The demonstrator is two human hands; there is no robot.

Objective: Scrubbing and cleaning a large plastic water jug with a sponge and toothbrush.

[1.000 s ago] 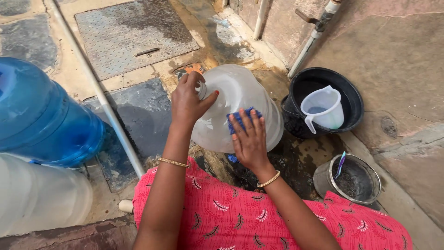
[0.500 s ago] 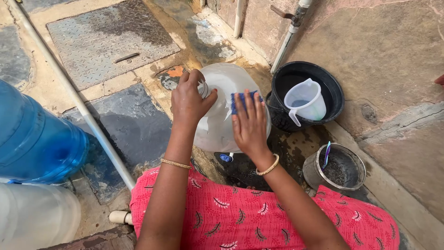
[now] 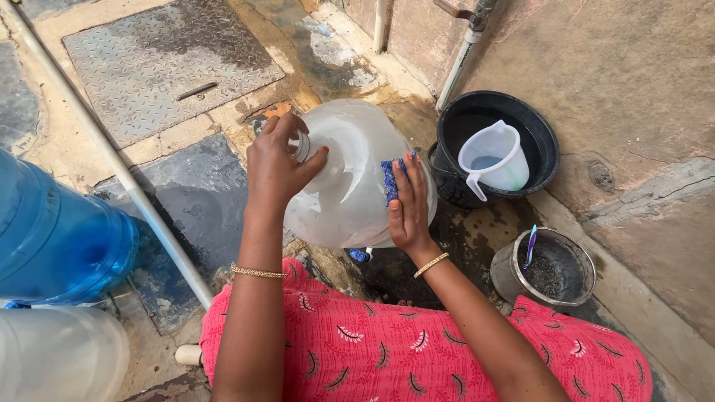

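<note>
Your clear water jug (image 3: 350, 186) lies tilted on the wet stone floor (image 3: 186, 193), just ahead of your knees, its neck pointing up and to the left. Your left hand (image 3: 279, 167) wraps the neck, fingers curled tight around it. Your right hand (image 3: 406, 205) lies flat on the jug's right flank, fingers held together and pressing a blue scrub pad (image 3: 389, 179) against the wall.

Room is tight on the right: the black bucket (image 3: 536, 141) with its white measuring jug (image 3: 495, 156) sits just beside the jug's shoulder, and a small metal pot (image 3: 544, 272) stands near your right forearm. On the left, a white pipe (image 3: 112, 160) runs diagonally, with a blue water bottle (image 3: 59, 238) beyond it. Ahead, past the neck, the floor lies open up to the steel hatch (image 3: 167, 63).
</note>
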